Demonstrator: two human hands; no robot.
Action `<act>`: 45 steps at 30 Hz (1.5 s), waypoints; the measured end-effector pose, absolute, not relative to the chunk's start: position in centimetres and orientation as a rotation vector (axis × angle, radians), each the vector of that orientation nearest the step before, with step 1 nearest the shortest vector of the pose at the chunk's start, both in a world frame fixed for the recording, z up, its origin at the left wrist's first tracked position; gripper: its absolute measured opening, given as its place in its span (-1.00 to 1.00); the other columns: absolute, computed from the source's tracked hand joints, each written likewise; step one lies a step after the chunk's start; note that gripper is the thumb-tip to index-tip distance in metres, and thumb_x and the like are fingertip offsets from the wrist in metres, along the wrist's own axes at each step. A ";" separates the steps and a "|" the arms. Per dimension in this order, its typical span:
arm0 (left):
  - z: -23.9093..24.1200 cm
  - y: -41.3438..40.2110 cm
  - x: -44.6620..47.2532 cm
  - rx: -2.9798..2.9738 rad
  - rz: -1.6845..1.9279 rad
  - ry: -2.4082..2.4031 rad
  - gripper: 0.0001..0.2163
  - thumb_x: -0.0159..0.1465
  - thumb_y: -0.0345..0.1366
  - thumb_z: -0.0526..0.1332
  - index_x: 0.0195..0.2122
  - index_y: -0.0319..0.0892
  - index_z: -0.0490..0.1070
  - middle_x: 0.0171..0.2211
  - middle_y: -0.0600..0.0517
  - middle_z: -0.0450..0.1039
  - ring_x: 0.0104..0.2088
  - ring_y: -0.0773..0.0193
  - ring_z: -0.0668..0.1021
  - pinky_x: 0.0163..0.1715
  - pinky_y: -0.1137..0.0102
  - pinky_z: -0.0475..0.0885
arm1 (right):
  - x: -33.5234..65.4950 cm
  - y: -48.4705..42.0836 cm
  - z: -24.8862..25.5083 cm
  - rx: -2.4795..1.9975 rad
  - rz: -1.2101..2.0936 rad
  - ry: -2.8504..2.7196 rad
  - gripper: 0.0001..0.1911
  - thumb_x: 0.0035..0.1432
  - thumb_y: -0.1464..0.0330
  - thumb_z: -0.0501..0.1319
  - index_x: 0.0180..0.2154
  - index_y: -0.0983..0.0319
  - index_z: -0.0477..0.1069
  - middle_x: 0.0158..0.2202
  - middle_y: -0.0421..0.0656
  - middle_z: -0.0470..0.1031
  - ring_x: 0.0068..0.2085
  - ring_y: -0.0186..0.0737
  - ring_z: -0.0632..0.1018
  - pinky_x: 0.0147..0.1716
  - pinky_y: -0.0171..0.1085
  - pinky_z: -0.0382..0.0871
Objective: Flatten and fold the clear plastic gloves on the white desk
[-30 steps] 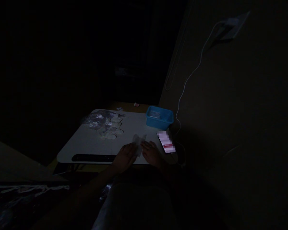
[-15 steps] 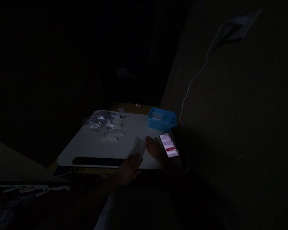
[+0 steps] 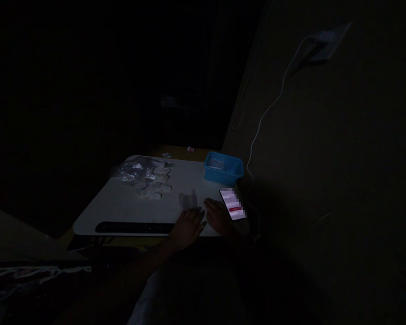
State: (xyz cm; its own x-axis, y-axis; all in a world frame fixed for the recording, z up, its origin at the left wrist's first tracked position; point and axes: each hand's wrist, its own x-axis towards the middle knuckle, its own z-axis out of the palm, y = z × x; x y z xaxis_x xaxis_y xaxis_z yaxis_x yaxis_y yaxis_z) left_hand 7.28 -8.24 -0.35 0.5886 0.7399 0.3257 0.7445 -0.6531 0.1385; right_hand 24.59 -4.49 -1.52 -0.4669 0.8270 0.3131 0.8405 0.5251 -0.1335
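The scene is very dark. My left hand (image 3: 188, 225) rests at the near edge of a small white table (image 3: 122, 203), its fingers touching a small clear plastic bag (image 3: 188, 200) that lies on the tabletop. My right hand (image 3: 217, 215) lies flat on the table just right of the bag, fingers stretched out, next to a lit phone (image 3: 232, 204). Whether the left fingers pinch the bag is too dim to see.
A pile of small clear bags (image 3: 145, 177) sits at the table's far left. A blue plastic tub (image 3: 223, 167) stands at the far right corner. A white cable (image 3: 264, 113) runs down the wall on the right from a socket (image 3: 325, 43).
The clear bag has shifted left and lies flatter. My left hand moved forward onto the table beside it. My right hand stayed by the phone.
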 end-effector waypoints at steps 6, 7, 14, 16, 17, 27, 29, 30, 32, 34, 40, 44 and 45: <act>-1.5 -8.3 4.4 -2.729 -0.459 -1.299 -0.54 0.25 -0.13 -0.07 0.05 -0.36 0.21 0.06 -0.25 0.24 0.09 0.04 0.26 0.06 0.17 0.14 | 24.2 -6.8 -1.0 -1.241 0.071 -2.518 -0.53 0.08 0.40 0.03 0.07 0.28 0.20 0.13 -0.05 0.22 0.16 -0.19 0.17 0.08 -0.15 0.02; -1.8 -8.5 3.9 -2.722 -0.421 -1.298 -0.52 0.24 -0.10 -0.06 0.05 -0.36 0.22 0.06 -0.26 0.23 0.09 0.02 0.25 0.06 0.14 0.13 | 24.0 -7.0 -0.9 -1.225 0.082 -2.537 -0.53 0.09 0.38 0.04 0.08 0.27 0.19 0.14 -0.05 0.20 0.17 -0.19 0.15 0.08 -0.14 0.01; -2.7 -10.0 2.5 -2.768 -0.374 -1.195 -0.55 0.18 -0.20 0.07 0.06 -0.30 0.19 0.07 -0.21 0.23 0.07 0.04 0.26 0.06 0.12 0.10 | 23.4 -8.5 -0.6 -1.125 0.079 -2.619 -0.49 0.06 0.22 0.12 0.06 0.25 0.20 0.15 -0.04 0.16 0.19 -0.11 0.06 0.09 -0.07 -0.08; -2.5 -10.3 2.6 -2.773 -0.425 -1.183 -0.62 0.17 -0.31 0.06 0.03 -0.27 0.22 0.00 -0.16 0.30 0.02 0.09 0.31 0.03 0.16 0.15 | 23.5 -9.1 -0.6 -1.099 0.074 -2.619 -0.44 0.02 0.18 0.15 0.06 0.25 0.20 0.14 -0.04 0.18 0.18 -0.09 0.08 0.09 -0.08 -0.09; -2.4 -10.4 2.7 -2.777 -0.451 -1.176 -0.66 0.18 -0.36 0.05 0.00 -0.26 0.25 -0.04 -0.14 0.34 -0.02 0.12 0.33 0.00 0.19 0.18 | 23.6 -9.4 -0.6 -1.089 0.075 -2.619 -0.40 0.00 0.16 0.16 0.06 0.25 0.19 0.13 -0.03 0.19 0.17 -0.08 0.09 0.09 -0.07 -0.09; -3.0 -9.5 2.7 -2.738 -0.786 -1.156 -0.80 0.23 -0.34 0.00 -0.23 -0.19 0.40 -0.20 -0.05 0.44 -0.12 0.19 0.40 -0.09 0.24 0.26 | 23.5 -10.2 -0.9 -1.071 0.100 -2.496 -0.55 -0.05 0.35 0.19 -0.05 0.22 0.30 0.00 -0.08 0.34 0.04 -0.11 0.25 0.00 -0.11 0.04; -2.8 -9.1 2.9 -2.749 -0.833 -1.174 -0.79 0.24 -0.33 0.01 -0.21 -0.18 0.40 -0.20 -0.05 0.45 -0.12 0.20 0.42 -0.09 0.25 0.27 | 23.1 -10.0 -1.2 -1.085 0.119 -2.426 -0.66 -0.03 0.37 0.19 -0.13 0.20 0.36 -0.07 -0.11 0.39 -0.01 -0.14 0.29 -0.02 -0.12 0.08; -2.6 -8.9 3.1 -2.764 -0.850 -1.180 -0.80 0.24 -0.32 0.01 -0.22 -0.17 0.40 -0.21 -0.04 0.46 -0.14 0.21 0.43 -0.10 0.25 0.27 | 22.9 -9.8 -1.4 -1.092 0.132 -2.386 -0.71 -0.02 0.39 0.18 -0.17 0.19 0.38 -0.10 -0.13 0.41 -0.04 -0.15 0.31 -0.04 -0.12 0.10; -2.1 -8.6 3.3 -2.799 -0.890 -1.205 -0.81 0.22 -0.29 0.05 -0.23 -0.16 0.41 -0.25 -0.04 0.48 -0.16 0.21 0.44 -0.11 0.25 0.28 | 22.6 -9.4 -1.7 -1.110 0.163 -2.293 -0.80 0.00 0.44 0.16 -0.25 0.18 0.42 -0.18 -0.14 0.45 -0.10 -0.18 0.35 -0.07 -0.14 0.14; -1.9 -8.3 3.4 -2.813 -0.958 -1.280 -0.79 0.19 -0.25 0.10 -0.18 -0.15 0.40 -0.23 -0.04 0.48 -0.15 0.20 0.45 -0.11 0.25 0.29 | 22.5 -8.9 -2.0 -1.127 0.202 -2.187 -0.83 0.01 0.48 0.14 -0.33 0.19 0.44 -0.26 -0.15 0.48 -0.16 -0.21 0.38 -0.14 -0.18 0.21; -2.8 -7.0 3.4 -2.794 -1.168 -1.577 -0.72 0.10 -0.33 0.16 -0.13 -0.14 0.38 -0.18 -0.03 0.48 -0.16 0.21 0.46 -0.11 0.27 0.30 | 22.6 -7.9 -2.2 -1.150 0.317 -1.986 -0.87 0.00 0.50 0.14 -0.42 0.23 0.45 -0.38 -0.13 0.49 -0.27 -0.23 0.41 -0.25 -0.25 0.28; -2.9 -6.0 3.6 -2.831 -1.261 -1.613 -0.87 0.08 -0.30 0.16 -0.38 -0.18 0.44 -0.36 -0.01 0.49 -0.32 0.26 0.49 -0.26 0.37 0.36 | 22.8 -7.4 -2.3 -1.209 0.367 -1.952 -0.87 0.03 0.44 0.14 -0.49 0.22 0.44 -0.44 -0.14 0.47 -0.32 -0.25 0.42 -0.28 -0.26 0.29; -2.8 -5.8 3.6 -2.853 -1.274 -1.599 -0.88 0.08 -0.29 0.14 -0.47 -0.19 0.43 -0.41 -0.01 0.48 -0.37 0.29 0.48 -0.31 0.39 0.36 | 22.9 -7.2 -2.4 -1.233 0.379 -1.942 -0.85 0.04 0.42 0.13 -0.52 0.22 0.43 -0.46 -0.15 0.46 -0.34 -0.25 0.42 -0.28 -0.26 0.29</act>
